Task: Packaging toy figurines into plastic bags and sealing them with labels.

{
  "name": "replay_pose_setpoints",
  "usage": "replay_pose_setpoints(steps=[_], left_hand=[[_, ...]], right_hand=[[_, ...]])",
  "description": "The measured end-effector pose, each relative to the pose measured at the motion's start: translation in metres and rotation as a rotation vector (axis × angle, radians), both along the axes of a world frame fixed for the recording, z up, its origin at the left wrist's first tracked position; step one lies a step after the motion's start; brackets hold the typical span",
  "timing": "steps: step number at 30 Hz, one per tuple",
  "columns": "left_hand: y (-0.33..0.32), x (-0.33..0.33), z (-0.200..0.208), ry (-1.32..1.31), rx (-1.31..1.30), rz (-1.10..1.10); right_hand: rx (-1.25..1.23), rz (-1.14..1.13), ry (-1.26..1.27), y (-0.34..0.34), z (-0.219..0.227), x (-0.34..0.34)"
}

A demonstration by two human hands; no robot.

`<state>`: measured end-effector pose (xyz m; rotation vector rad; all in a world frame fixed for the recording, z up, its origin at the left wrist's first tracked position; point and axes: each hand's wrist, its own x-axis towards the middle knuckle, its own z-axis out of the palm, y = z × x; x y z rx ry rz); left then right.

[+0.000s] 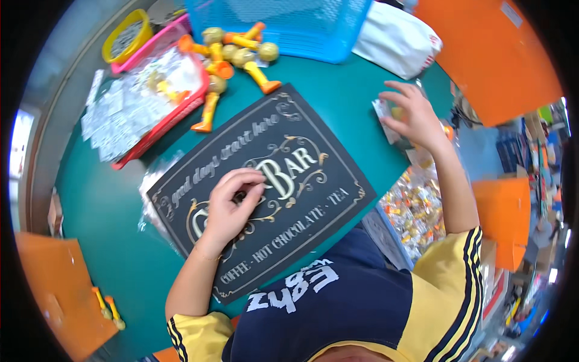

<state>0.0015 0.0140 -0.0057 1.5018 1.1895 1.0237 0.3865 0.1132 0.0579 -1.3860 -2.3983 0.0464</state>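
Note:
A dark rectangular placemat (338, 175) with pale lettering and gold scrollwork lies at an angle in front of me. Over its middle is my left hand (234, 204), fingers curled toward the thumb in a loose pinch; whatever they may hold is too small or hidden. My right hand (413, 114) is out to the right with fingers apart. Just beside its fingertips is a small clear packet with a white printed card (386, 120). Below that hand, a container of bagged yellow and orange pieces (413, 211) stands at the table's right edge.
Several yellow-and-orange leg-shaped pieces with gold balls (258, 75) lie beyond the placemat. At the far left a red basket (151, 136) holds silvery packets, near a yellow bowl (145, 39). A blue basket (283, 51) and white bag (395, 39) are at the back. Orange boxes (491, 54) flank the table.

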Motion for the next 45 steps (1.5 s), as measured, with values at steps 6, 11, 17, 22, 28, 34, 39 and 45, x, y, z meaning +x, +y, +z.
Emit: replay_pose_setpoints(steps=[6, 11, 17, 22, 28, 34, 39, 45], left_hand=[[0.003, 0.003, -0.002, 0.093, 0.153, -0.090], [-0.001, -0.005, -0.006, 0.083, 0.132, -0.115], [0.000, -0.005, 0.000, 0.109, 0.169, -0.109], [0.004, -0.001, 0.000, 0.112, 0.173, -0.130], [-0.003, -0.010, -0.004, 0.131, 0.164, -0.072], [0.001, -0.005, -0.001, 0.142, 0.219, -0.110], [0.005, -0.004, -0.001, 0.142, 0.196, -0.125], [0.005, -0.006, 0.003, 0.203, 0.232, -0.138]], right_hand=[[-0.074, -0.189, -0.205, 0.003, -0.029, 0.018], [0.033, -0.311, -0.317, -0.022, -0.043, 0.072], [-0.255, -0.712, -0.825, -0.081, -0.032, 0.158], [-0.093, -0.404, -0.182, -0.061, -0.013, 0.121], [-0.109, 0.249, 0.148, 0.062, 0.030, -0.093], [-0.331, 0.321, 0.425, 0.229, 0.008, -0.250], [-0.693, -0.039, 0.245, 0.294, -0.019, -0.292], [-1.017, 0.286, 0.280, 0.255, -0.009, -0.268]])
